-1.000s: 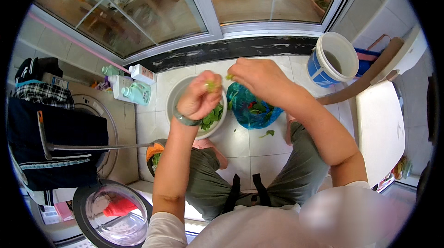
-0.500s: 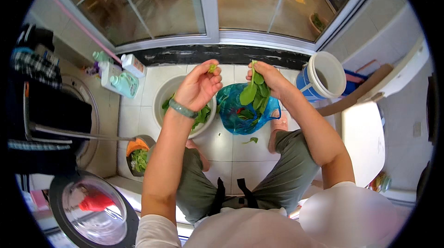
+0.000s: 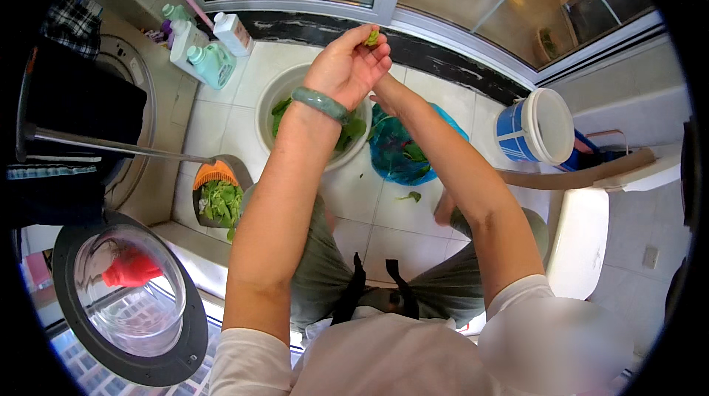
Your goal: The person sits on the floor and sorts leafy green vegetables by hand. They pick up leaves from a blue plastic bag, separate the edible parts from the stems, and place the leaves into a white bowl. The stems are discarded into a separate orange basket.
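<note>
- The left hand (image 3: 351,64) is raised above the far edge of the white basin (image 3: 263,117), palm turned partly up. Its thumb and forefinger are pinching a small yellow-green piece of plant (image 3: 372,39); the other fingers are loosely bent.
- The right hand (image 3: 391,95) is just beside the left one and lower in the view, between the basin and the blue plastic bag (image 3: 390,163). Its fingertips are mostly hidden behind the left hand, so I cannot tell whether they are spread, pressed together or pinching something.
- A green stone bangle (image 3: 322,104) is around the left wrist.
- Inside the basin, on the floor, there are green leaves (image 3: 354,130), partly covered by the left forearm.
- The blue bag is standing to the right of the basin, with more dark green leaves (image 3: 415,152) in it.
- One loose leaf (image 3: 411,196) is lying on the white floor tiles (image 3: 354,197), near the bag.
- To the left, a dustpan with an orange comb edge (image 3: 215,173) contains a heap of light green leaf scraps (image 3: 221,201).
- At the right, there is a white-and-blue bucket (image 3: 517,130).
- At the upper left, several detergent bottles (image 3: 214,65) stand together beside the washing machine (image 3: 166,138).
</note>
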{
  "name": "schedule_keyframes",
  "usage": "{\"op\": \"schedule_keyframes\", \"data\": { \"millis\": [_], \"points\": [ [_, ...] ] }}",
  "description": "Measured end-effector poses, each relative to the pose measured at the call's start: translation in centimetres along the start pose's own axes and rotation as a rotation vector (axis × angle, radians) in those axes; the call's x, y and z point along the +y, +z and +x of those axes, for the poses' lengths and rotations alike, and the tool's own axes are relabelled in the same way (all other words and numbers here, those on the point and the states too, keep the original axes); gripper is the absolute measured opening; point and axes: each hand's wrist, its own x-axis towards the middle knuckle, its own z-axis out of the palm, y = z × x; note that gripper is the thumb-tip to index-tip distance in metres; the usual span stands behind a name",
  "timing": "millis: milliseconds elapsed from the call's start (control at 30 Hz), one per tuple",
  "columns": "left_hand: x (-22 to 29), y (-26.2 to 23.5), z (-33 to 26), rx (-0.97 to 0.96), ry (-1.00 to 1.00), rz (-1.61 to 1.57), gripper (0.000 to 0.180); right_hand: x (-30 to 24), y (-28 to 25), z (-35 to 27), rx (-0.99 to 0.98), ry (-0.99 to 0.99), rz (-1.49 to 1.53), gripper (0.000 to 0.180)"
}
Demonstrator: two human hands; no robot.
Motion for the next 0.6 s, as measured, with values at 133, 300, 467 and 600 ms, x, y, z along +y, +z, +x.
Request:
{"op": "schedule_keyframes", "data": {
  "millis": [133,300,467,600],
  "points": [
    [1.4,-0.4,-0.1,-0.045,0.013,-0.04,0.011,6.3,-5.0,4.5,0.345,-0.081,-0.224,0.059],
    [4.7,-0.4,-2.5,-0.004,0.157,-0.045,0.012,13.8,-16.3,2.3,0.78,-0.171,-0.327,0.037],
    [4.7,-1.0,-3.6,0.043,0.119,-0.037,0.015,22.0,-22.8,-1.2,0.654,0.232,-0.017,0.01],
    [3.9,-1.1,-3.6,0.021,0.053,0.016,0.013,24.9,-20.7,-2.7,0.581,0.366,-0.107,0.011]
  ]
}}
